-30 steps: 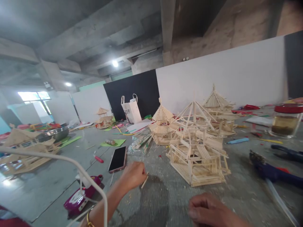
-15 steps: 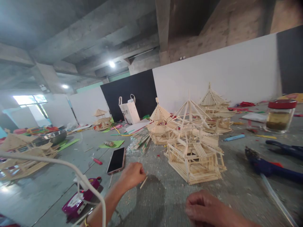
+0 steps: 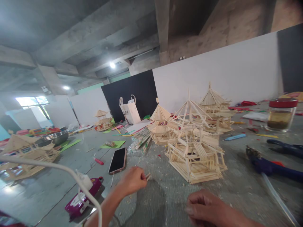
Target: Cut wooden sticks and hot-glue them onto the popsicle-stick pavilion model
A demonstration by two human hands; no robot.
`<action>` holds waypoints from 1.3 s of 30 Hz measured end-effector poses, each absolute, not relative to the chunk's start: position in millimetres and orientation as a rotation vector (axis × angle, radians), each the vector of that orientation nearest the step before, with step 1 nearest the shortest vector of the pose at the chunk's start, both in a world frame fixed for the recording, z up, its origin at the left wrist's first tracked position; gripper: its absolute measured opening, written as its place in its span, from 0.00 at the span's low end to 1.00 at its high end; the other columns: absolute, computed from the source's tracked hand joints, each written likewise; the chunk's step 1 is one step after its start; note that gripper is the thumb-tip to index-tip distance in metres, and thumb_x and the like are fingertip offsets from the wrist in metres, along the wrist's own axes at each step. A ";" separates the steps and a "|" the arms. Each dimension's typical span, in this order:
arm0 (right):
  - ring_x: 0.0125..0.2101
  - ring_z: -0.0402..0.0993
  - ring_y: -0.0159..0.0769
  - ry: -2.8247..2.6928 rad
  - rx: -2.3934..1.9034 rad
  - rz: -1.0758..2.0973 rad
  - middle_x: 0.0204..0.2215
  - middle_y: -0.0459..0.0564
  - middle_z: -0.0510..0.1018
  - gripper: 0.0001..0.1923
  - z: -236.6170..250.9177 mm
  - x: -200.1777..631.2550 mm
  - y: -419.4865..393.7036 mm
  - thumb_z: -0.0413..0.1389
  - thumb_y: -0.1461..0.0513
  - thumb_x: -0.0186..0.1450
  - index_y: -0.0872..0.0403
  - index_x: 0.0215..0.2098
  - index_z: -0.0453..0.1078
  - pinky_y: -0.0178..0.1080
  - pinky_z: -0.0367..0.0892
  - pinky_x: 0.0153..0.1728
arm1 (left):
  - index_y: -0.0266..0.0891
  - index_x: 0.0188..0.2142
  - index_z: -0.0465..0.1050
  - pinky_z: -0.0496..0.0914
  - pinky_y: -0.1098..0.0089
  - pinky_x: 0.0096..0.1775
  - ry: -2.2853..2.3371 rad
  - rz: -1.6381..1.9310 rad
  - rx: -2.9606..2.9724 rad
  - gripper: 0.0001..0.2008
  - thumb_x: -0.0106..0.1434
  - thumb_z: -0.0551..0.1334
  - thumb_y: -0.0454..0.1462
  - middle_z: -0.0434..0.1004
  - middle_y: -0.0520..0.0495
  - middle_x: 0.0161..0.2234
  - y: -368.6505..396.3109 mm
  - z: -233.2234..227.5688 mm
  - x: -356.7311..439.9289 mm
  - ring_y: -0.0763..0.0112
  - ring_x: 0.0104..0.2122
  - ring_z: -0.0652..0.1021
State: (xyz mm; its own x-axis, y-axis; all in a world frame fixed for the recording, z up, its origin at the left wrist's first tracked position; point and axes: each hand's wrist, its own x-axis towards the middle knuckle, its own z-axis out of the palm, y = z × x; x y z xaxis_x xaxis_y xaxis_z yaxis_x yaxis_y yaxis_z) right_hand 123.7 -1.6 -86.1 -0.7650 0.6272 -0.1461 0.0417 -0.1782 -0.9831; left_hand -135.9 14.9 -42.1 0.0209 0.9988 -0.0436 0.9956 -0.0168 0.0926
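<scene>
My left hand point(image 3: 134, 181) is closed, low over the table. The ends of thin wooden sticks point(image 3: 148, 176) poke out at its fingertips. To its right, my right hand point(image 3: 201, 205) is curled with the fingertips together; whether anything is in them is hidden. Just beyond it stands a wooden-stick pavilion model point(image 3: 196, 160), its lower storey made of stacked sticks and its roof frame point(image 3: 189, 110) bare. Behind my left hand lies a phone point(image 3: 117, 160) with a dark screen.
Finished stick pavilions point(image 3: 161, 113) stand behind. A hot glue gun point(image 3: 267, 165), pliers point(image 3: 284, 146) and a red-lidded jar point(image 3: 281, 115) are at right. A purple power strip point(image 3: 82, 198) and a white cable point(image 3: 71, 173) lie at left. A bundle of sticks point(image 3: 142, 138) lies behind the phone.
My left hand has shifted slightly down and right. The stick, which slanted below its fingertips, now shows only short ends beside them. My right hand has barely moved.
</scene>
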 end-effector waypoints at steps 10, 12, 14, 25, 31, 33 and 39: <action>0.13 0.56 0.22 -1.693 -0.790 1.983 0.13 0.40 0.62 0.14 -88.5 124.8 -3.4 0.52 0.54 0.55 0.56 0.21 0.63 0.27 0.50 0.15 | 0.36 0.21 0.74 0.58 0.77 0.22 1.960 0.019 2.090 0.09 0.44 0.55 0.34 0.67 0.54 0.16 37.5 -26.2 -145.6 0.74 0.20 0.69; 0.13 0.55 0.21 -1.686 -0.791 1.995 0.13 0.40 0.63 0.13 -88.9 125.0 -3.7 0.51 0.55 0.55 0.56 0.21 0.63 0.27 0.50 0.15 | 0.35 0.20 0.73 0.58 0.77 0.22 1.942 0.011 2.077 0.09 0.44 0.55 0.34 0.67 0.54 0.16 37.2 -26.7 -146.8 0.75 0.20 0.69; 0.12 0.55 0.22 -1.687 -0.785 2.002 0.13 0.40 0.62 0.13 -88.7 125.4 -4.1 0.51 0.55 0.56 0.56 0.21 0.63 0.27 0.50 0.13 | 0.36 0.21 0.73 0.58 0.77 0.21 1.921 0.000 2.061 0.09 0.44 0.54 0.35 0.67 0.54 0.16 36.6 -28.0 -149.0 0.75 0.19 0.69; 0.12 0.54 0.21 -1.674 -0.792 2.008 0.13 0.39 0.62 0.12 -84.7 125.9 -4.5 0.51 0.56 0.56 0.55 0.20 0.62 0.26 0.50 0.13 | 0.36 0.22 0.73 0.60 0.78 0.20 1.896 0.010 1.989 0.10 0.44 0.54 0.35 0.67 0.54 0.16 37.2 -34.1 -152.8 0.75 0.18 0.70; 0.13 0.55 0.21 -1.713 -0.760 1.994 0.13 0.40 0.62 0.12 -84.7 126.7 -3.7 0.50 0.57 0.57 0.56 0.20 0.63 0.26 0.51 0.15 | 0.36 0.21 0.72 0.59 0.77 0.20 1.906 0.047 1.954 0.09 0.44 0.55 0.36 0.66 0.54 0.16 38.5 -36.2 -155.8 0.75 0.18 0.69; 0.13 0.55 0.21 -1.732 -0.741 2.012 0.13 0.39 0.62 0.13 -85.1 127.0 -2.7 0.51 0.56 0.57 0.56 0.21 0.63 0.26 0.51 0.14 | 0.36 0.21 0.72 0.59 0.76 0.20 1.912 0.071 1.934 0.08 0.43 0.55 0.36 0.66 0.54 0.16 39.1 -37.8 -157.4 0.74 0.17 0.69; 0.12 0.55 0.21 -1.707 -0.780 2.014 0.14 0.40 0.62 0.13 -86.9 125.7 -2.5 0.52 0.55 0.55 0.56 0.21 0.63 0.26 0.50 0.13 | 0.36 0.17 0.70 0.58 0.75 0.19 1.872 0.196 1.845 0.06 0.42 0.55 0.35 0.66 0.54 0.14 37.2 -38.7 -156.2 0.75 0.15 0.67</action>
